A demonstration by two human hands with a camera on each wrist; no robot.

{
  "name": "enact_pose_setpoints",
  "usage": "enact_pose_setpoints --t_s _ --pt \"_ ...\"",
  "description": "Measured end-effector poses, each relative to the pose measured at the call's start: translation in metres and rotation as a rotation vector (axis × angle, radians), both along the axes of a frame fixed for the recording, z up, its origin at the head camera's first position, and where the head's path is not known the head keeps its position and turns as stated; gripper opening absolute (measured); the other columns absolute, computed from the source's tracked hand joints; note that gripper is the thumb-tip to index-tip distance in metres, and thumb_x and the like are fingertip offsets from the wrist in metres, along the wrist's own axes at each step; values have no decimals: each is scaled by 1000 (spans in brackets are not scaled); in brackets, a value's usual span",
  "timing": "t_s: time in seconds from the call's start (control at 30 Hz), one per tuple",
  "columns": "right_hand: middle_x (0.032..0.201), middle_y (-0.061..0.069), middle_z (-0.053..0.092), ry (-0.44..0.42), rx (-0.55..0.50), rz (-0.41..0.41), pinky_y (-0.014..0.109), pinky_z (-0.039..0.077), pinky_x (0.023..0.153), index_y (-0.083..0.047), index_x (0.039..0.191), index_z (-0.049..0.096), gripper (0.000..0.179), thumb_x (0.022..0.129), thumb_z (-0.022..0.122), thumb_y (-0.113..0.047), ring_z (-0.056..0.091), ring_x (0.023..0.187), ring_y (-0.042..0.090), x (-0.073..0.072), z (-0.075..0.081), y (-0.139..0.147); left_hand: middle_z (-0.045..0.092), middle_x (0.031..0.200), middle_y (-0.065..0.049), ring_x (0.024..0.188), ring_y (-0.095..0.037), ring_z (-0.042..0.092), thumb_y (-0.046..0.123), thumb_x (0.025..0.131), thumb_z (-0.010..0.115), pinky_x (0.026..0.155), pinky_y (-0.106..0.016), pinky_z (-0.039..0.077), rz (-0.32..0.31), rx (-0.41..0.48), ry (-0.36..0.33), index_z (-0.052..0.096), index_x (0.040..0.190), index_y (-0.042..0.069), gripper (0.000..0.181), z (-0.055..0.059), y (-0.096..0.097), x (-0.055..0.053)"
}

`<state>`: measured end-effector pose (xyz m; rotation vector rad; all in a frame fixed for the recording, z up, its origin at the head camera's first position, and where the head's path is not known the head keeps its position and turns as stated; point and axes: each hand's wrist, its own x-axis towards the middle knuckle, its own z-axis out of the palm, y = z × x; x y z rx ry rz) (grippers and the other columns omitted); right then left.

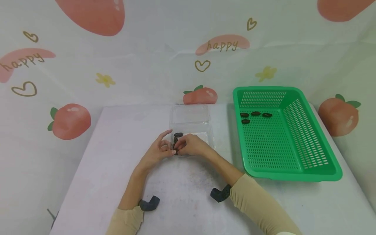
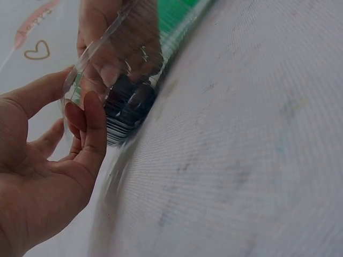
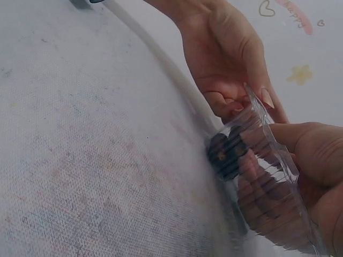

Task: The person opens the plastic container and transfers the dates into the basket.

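A clear plastic clamshell box (image 1: 211,138) lies on the table with its lid (image 1: 191,114) folded back. My left hand (image 1: 155,151) holds the box's left side, thumb at the front corner rim and the other fingers outside the wall, some of them curled. Inside, my right hand (image 1: 192,145) reaches down to the left end, fingertips pinching a dark brown date, partly hidden by the fingers. Several dates line that end; one date (image 1: 178,134) shows at the back left. Through the ribbed wall, dark dates (image 3: 225,155) appear bunched beside my right fingertips.
To the right stands a green perforated basket (image 1: 245,153) with several dates (image 1: 255,113) in its far left corner. A fruit-print curtain (image 1: 147,81) hangs behind the white table (image 1: 117,137). Dark camera mounts (image 1: 149,204) sit on both wrists.
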<state>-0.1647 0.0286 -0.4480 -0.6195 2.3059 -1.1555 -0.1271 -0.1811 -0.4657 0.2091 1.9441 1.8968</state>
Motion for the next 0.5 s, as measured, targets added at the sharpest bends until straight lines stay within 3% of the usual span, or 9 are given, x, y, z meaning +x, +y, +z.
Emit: enact_pose_setpoints --t_s 0.3,0.5 --pt "88 -2 71 -70 -60 -49 26 50 73 -10 100 77 16 85 75 -7 64 85 11 0 2 4 48 102 -9 80 -15 56 3 87 75 76 -27 48 -6 -11 -4 29 155 28 86 -1 0 0" --pt "95 -1 72 -58 -109 -96 27 51 75 -10 105 77 19 86 73 -8 64 90 13 0 6 9 46 97 -8 80 -15 55 2 87 74 76 -27 48 -6 -19 2 28 156 24 86 1 0 -1"
